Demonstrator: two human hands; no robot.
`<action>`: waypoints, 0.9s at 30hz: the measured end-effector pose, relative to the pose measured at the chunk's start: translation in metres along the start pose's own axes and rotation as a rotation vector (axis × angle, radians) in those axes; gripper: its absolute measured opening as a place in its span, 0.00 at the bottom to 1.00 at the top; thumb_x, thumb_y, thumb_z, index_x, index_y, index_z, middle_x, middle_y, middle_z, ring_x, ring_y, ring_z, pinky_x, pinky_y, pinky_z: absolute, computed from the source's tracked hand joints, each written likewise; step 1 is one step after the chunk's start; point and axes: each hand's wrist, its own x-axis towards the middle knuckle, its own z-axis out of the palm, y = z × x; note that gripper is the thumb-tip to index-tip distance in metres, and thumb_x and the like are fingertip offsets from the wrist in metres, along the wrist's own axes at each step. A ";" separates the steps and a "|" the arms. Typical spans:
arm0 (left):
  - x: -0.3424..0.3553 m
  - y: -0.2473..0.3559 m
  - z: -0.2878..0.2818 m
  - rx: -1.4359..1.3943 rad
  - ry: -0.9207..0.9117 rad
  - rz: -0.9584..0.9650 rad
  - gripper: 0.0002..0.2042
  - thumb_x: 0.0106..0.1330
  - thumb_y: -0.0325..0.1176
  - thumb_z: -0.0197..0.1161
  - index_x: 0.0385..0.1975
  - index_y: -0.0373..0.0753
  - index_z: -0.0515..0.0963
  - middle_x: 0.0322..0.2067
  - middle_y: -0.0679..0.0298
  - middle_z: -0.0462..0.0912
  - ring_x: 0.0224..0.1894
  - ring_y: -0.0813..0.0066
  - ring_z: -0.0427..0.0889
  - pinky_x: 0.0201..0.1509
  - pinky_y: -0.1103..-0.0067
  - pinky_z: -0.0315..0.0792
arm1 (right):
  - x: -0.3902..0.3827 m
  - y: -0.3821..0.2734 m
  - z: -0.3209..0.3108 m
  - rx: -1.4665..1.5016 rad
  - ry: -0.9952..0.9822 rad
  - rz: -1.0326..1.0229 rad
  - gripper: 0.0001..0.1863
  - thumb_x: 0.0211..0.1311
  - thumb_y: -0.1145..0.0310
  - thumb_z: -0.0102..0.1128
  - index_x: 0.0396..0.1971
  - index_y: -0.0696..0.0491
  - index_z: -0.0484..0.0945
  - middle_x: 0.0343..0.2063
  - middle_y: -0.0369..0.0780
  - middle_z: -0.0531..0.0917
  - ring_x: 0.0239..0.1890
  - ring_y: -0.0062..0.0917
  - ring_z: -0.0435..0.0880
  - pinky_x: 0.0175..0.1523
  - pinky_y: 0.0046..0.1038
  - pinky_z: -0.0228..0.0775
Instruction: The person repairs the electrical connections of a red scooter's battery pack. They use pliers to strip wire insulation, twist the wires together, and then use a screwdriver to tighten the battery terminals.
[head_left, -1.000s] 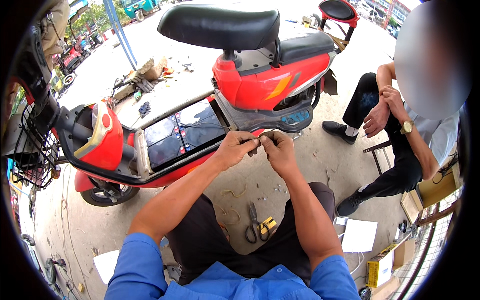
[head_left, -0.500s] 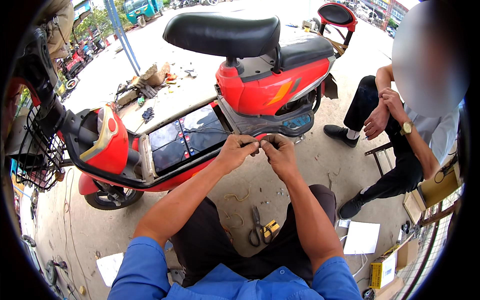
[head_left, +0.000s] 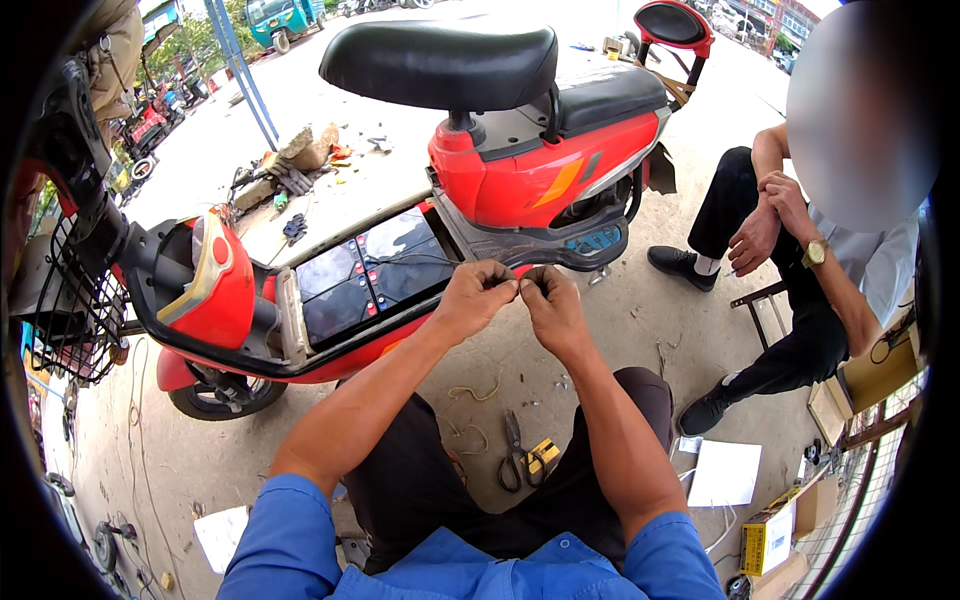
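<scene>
My left hand (head_left: 480, 301) and my right hand (head_left: 549, 307) meet fingertip to fingertip in front of the red scooter (head_left: 492, 190). Each is closed in a pinch; the small thing between the fingers is too hidden to name. Close to my left hand, the open floor bay of the scooter holds several black batteries (head_left: 340, 306) with red and blue terminals. Thin dark wires (head_left: 415, 258) cross the batteries toward my left hand; whether they reach my fingers cannot be seen.
Between my legs, black-handled scissors (head_left: 513, 455) lie beside a small yellow box (head_left: 541, 457). A seated person (head_left: 800, 225) is at the right with crossed hands. White sheet (head_left: 724, 473) and cartons (head_left: 790, 525) lie lower right. Stones (head_left: 310, 150) sit beyond the scooter.
Both hands keep their pinch and have shifted very slightly. The fingers of my right hand have moved a little closer in. Nothing else has visibly moved.
</scene>
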 end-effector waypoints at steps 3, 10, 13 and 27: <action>0.001 0.003 0.003 0.091 0.021 0.027 0.07 0.66 0.29 0.63 0.34 0.30 0.81 0.28 0.68 0.82 0.32 0.85 0.76 0.36 0.83 0.71 | 0.001 0.007 0.001 -0.016 0.021 -0.042 0.10 0.68 0.70 0.58 0.32 0.62 0.77 0.23 0.34 0.76 0.28 0.15 0.70 0.33 0.26 0.66; 0.000 0.001 0.007 0.094 0.081 0.095 0.07 0.67 0.29 0.63 0.33 0.31 0.80 0.27 0.70 0.81 0.30 0.87 0.73 0.32 0.83 0.68 | 0.003 0.010 0.005 -0.088 0.046 -0.064 0.11 0.68 0.69 0.56 0.33 0.63 0.75 0.24 0.41 0.78 0.29 0.22 0.73 0.35 0.31 0.68; 0.000 0.002 0.007 0.054 0.087 0.081 0.06 0.67 0.29 0.62 0.33 0.31 0.80 0.27 0.71 0.80 0.30 0.88 0.72 0.32 0.84 0.67 | 0.003 0.006 0.005 -0.083 0.024 -0.010 0.11 0.68 0.70 0.55 0.36 0.65 0.76 0.28 0.50 0.83 0.32 0.34 0.81 0.41 0.36 0.73; 0.001 0.001 0.005 0.014 0.089 0.070 0.07 0.69 0.30 0.62 0.33 0.32 0.80 0.26 0.72 0.79 0.28 0.89 0.71 0.30 0.84 0.65 | 0.003 0.011 0.009 0.154 0.002 0.104 0.10 0.71 0.71 0.56 0.35 0.63 0.79 0.23 0.34 0.78 0.28 0.15 0.71 0.33 0.25 0.66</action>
